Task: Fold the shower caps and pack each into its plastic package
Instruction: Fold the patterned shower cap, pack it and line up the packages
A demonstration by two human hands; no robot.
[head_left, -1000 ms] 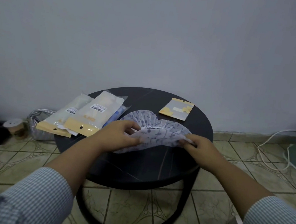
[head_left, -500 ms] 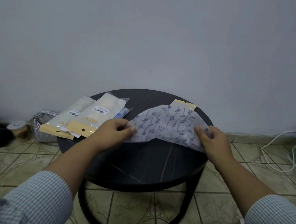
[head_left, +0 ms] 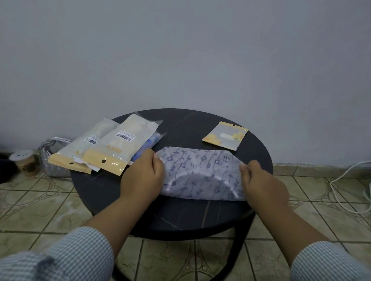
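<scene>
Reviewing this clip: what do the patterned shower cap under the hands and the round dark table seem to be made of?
The white shower cap with blue print looks like thin coated fabric or plastic film: soft sheen, limp folds. The round black table seems stone-look or laminate with a matte finish, given its pale vein lines; which one is unclear.

Unreadable barcode labels on two packages [head_left: 119, 147]

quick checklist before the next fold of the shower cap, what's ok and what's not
1. Shower cap lying flat on the table: ok.
2. Left hand holds its left end: ok.
3. Right hand holds its right end: ok.
4. Folded small enough for the pouch: not ok, it is wider than the empty package.
5. Empty package clear of the cap: ok, lies apart behind it.
6. Package mouth open: cannot tell.
</scene>
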